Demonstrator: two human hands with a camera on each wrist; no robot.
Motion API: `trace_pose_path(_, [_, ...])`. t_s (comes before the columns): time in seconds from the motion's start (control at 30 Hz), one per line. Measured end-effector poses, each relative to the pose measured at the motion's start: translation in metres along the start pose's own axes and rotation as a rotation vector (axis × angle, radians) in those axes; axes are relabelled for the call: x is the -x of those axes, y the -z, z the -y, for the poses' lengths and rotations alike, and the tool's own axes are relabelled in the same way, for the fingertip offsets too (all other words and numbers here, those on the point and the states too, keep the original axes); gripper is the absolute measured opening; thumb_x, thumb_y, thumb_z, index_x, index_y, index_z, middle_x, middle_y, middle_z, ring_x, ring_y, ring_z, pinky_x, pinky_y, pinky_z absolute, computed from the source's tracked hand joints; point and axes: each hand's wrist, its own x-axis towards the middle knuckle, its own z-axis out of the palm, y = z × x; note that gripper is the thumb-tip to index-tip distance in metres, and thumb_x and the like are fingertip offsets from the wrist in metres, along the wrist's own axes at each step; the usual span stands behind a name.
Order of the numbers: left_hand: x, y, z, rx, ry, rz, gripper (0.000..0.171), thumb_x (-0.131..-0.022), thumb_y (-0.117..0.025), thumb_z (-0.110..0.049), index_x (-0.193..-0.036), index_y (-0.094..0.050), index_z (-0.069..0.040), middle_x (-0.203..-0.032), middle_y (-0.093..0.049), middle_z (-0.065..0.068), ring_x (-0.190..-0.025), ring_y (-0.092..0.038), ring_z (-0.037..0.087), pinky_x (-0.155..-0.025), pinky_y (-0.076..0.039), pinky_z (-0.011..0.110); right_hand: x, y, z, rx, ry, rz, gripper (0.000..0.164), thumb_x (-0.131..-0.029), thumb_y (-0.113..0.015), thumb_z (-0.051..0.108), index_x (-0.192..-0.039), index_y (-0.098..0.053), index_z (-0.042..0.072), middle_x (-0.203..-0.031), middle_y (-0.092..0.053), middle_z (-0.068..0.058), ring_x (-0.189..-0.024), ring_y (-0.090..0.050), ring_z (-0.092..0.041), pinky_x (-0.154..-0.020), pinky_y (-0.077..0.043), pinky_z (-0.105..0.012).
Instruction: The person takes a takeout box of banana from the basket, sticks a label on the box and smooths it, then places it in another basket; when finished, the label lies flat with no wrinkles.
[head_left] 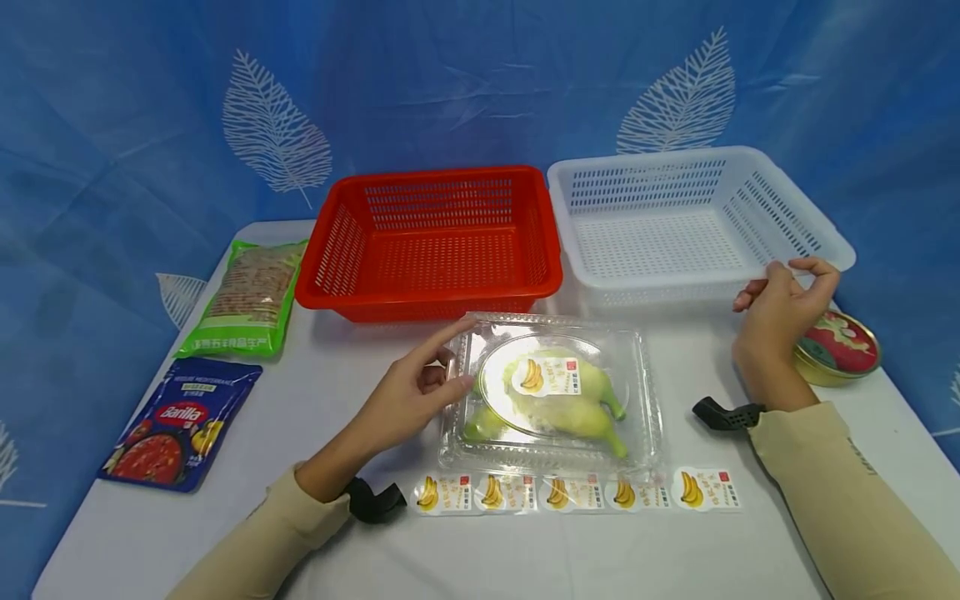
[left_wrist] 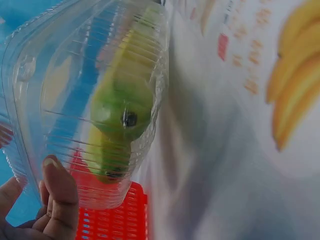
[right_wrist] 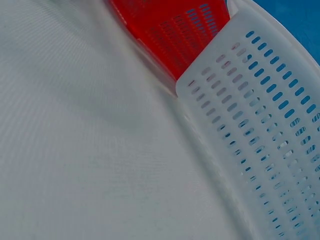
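A clear plastic clamshell box of green-yellow bananas sits mid-table, with a banana sticker on its lid. My left hand holds the box at its left side. In the left wrist view the thumb lies against the side wall of the box, and another finger reaches the rim. Over the front right corner of the white basket is my right hand, fingers loosely bent with nothing between them. That hand is outside the right wrist view, which shows the basket's slotted wall.
Several banana stickers lie in a row before the box. A red basket stands left of the white one. At left are a green-edged food bag and a blue Barilla pouch. A tin can is beside the right wrist.
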Motion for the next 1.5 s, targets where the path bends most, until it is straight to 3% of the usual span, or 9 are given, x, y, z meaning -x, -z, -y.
trace_pose_path(0.17, [0.001,0.002,-0.012,0.028,-0.013,-0.011,0.068,-0.097,-0.071,-0.012,-0.153,-0.045,-0.040,-0.118,-0.055,0.013,-0.071,-0.059,0.019,-0.067,-0.054,0.025,-0.002,0.001,-0.001,-0.004,-0.003,0.013,0.019,-0.100,-0.057,0.007,-0.114,-0.046,0.013,-0.073,-0.052,-0.011,-0.044,-0.048,-0.017,-0.043,-0.044,-0.018])
trace_pose_path(0.33, [-0.004,0.006,-0.026,0.017,-0.068,-0.009,0.067,-0.097,-0.070,-0.010,-0.154,-0.044,-0.036,-0.134,-0.055,0.007,-0.081,-0.063,0.025,-0.073,-0.056,0.028,-0.004,0.002,-0.004,0.001,0.012,0.022,0.019,-0.100,-0.056,0.006,-0.114,-0.046,0.013,-0.072,-0.052,-0.011,-0.044,-0.047,-0.017,-0.042,-0.044,-0.018])
trace_pose_path(0.5, [-0.012,0.015,-0.041,-0.035,-0.132,-0.034,0.067,-0.098,-0.069,-0.011,-0.155,-0.043,-0.034,-0.121,-0.057,0.008,-0.089,-0.058,0.026,-0.077,-0.056,0.029,-0.006,0.004,-0.004,0.023,0.003,0.028,0.020,-0.101,-0.057,0.007,-0.117,-0.047,0.013,-0.072,-0.052,-0.011,-0.044,-0.048,-0.016,-0.043,-0.045,-0.018])
trace_pose_path(0.67, [-0.024,0.022,-0.053,-0.041,-0.164,-0.061,0.067,-0.098,-0.068,-0.010,-0.155,-0.043,-0.033,-0.130,-0.057,0.003,-0.098,-0.061,0.026,-0.080,-0.058,0.034,-0.008,0.006,-0.006,0.049,0.003,0.048,0.019,-0.102,-0.055,0.009,-0.120,-0.052,0.013,-0.071,-0.052,-0.010,-0.043,-0.049,-0.015,-0.043,-0.046,-0.018])
trace_pose_path(0.83, [-0.043,0.025,-0.061,-0.019,-0.181,-0.080,0.065,-0.098,-0.069,-0.013,-0.154,-0.045,-0.034,-0.119,-0.060,0.008,-0.092,-0.064,0.027,-0.078,-0.059,0.036,-0.009,0.009,-0.008,0.067,0.009,0.061,0.018,-0.102,-0.055,0.010,-0.119,-0.052,0.014,-0.070,-0.054,-0.009,-0.044,-0.050,-0.015,-0.043,-0.046,-0.017])
trace_pose_path(1.13, [-0.088,0.024,-0.073,-0.024,-0.097,-0.095,0.058,-0.098,-0.067,-0.028,-0.150,-0.047,-0.045,-0.112,-0.062,0.007,-0.098,-0.058,0.025,-0.067,-0.054,0.040,-0.010,0.011,-0.009,0.073,0.022,0.097,0.019,-0.102,-0.055,0.010,-0.120,-0.051,0.014,-0.071,-0.054,-0.009,-0.044,-0.050,-0.015,-0.044,-0.047,-0.016])
trace_pose_path(1.33, [-0.123,0.024,-0.072,0.042,0.006,-0.066,0.056,-0.098,-0.065,-0.032,-0.150,-0.048,-0.041,-0.122,-0.061,0.008,-0.084,-0.057,0.024,-0.074,-0.056,0.036,-0.011,0.011,-0.009,0.080,0.015,0.104,0.016,-0.102,-0.053,0.011,-0.117,-0.050,0.015,-0.071,-0.053,-0.009,-0.046,-0.050,-0.014,-0.045,-0.047,-0.016])
trace_pose_path(1.5, [-0.146,0.023,-0.073,0.043,0.031,-0.078,0.057,-0.097,-0.066,-0.033,-0.151,-0.048,-0.041,-0.119,-0.061,0.008,-0.084,-0.058,0.023,-0.077,-0.057,0.035,-0.011,0.011,-0.009,0.080,0.019,0.101,0.014,-0.102,-0.052,0.011,-0.116,-0.049,0.015,-0.070,-0.052,-0.009,-0.045,-0.049,-0.015,-0.044,-0.046,-0.017])
